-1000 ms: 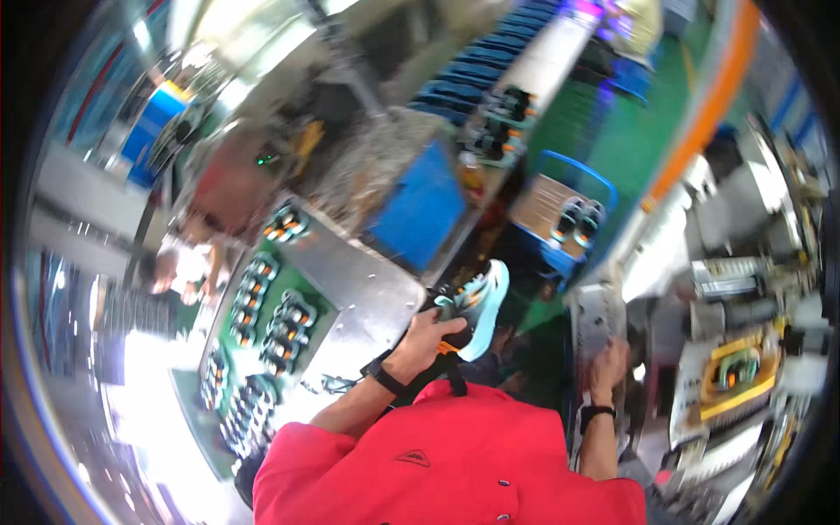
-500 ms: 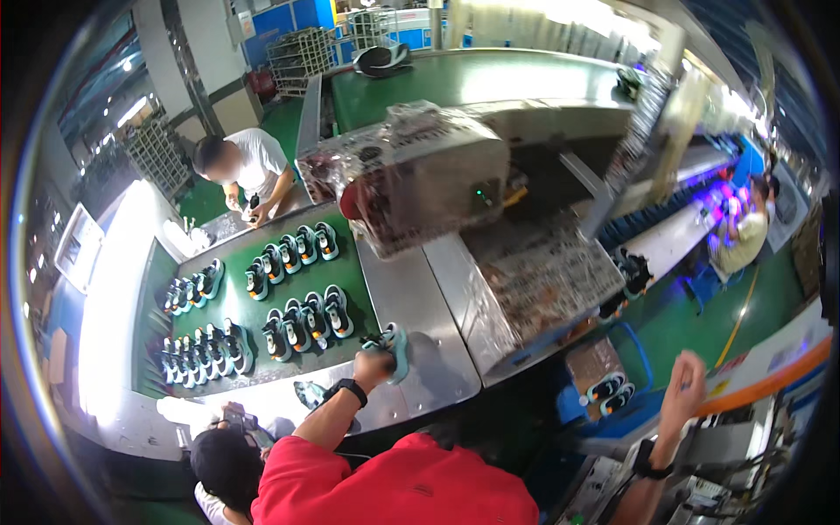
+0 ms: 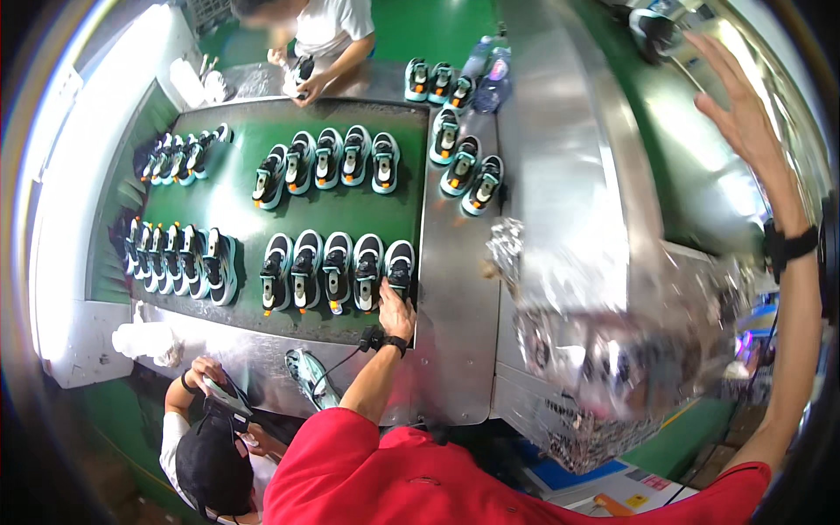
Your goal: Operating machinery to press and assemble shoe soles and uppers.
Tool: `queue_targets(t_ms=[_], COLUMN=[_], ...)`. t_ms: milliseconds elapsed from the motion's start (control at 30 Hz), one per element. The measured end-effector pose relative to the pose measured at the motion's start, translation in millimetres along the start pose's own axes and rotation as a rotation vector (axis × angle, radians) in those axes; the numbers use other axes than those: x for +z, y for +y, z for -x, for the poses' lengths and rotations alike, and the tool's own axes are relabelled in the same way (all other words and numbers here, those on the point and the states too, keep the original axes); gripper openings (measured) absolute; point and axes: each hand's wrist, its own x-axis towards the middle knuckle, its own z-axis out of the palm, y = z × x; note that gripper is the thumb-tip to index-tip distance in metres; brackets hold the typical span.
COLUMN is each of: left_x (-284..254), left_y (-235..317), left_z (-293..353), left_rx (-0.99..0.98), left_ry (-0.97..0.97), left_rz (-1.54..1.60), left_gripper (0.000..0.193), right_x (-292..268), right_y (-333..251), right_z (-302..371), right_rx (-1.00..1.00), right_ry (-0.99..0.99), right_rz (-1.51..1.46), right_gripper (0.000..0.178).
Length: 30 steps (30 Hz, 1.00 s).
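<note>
My left hand [image 3: 396, 315] grips the heel end of a black, white and pale-blue sneaker [image 3: 400, 265], which rests on the green conveyor belt [image 3: 223, 328]. That sneaker stands at the right end of the front row, beside another sneaker [image 3: 367, 271] of the same kind. Stretched out at the upper right, my right hand [image 3: 739, 109] has its fingers apart and holds nothing. Closest to it is a dark and white shoe [image 3: 654, 35] on a green surface; the two look apart, though depth is hard to judge.
More sneakers [image 3: 328, 157] stand in rows on the belt, and several others [image 3: 461, 164] on its metal border. Bottles [image 3: 493, 83] stand behind these. A pale-blue shoe piece [image 3: 308, 374] lies near my left forearm. Co-workers [image 3: 214, 464] stand at the near left and far side [image 3: 337, 26].
The view has turned. My left hand has brought the sneaker from above the metal border to the row's end on the belt. My right hand has gone up and opened.
</note>
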Motion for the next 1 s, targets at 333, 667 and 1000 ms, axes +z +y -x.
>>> queue_targets(t_ms=[333,667,1000], left_x=[-5.5,-88.2,-170.9], left_y=[14.9,55.2,324.4], left_z=[0.7,7.8,220.3], left_rx=[0.018,0.204,0.186], left_ry=[-0.004,-0.417,-2.037], left_rz=[0.258,0.447,1.217], left_gripper=[0.07,0.055,0.069], right_x=[95.2,-51.6,-183.9], right_y=[125.3,65.1,-119.8], right_z=[-50.2,86.0,395.1], right_rx=[0.341,0.814,1.019], right_ry=[0.106,0.198,0.872], right_rz=[0.025,-0.904,-0.737], right_gripper=[0.033,0.046,0.023])
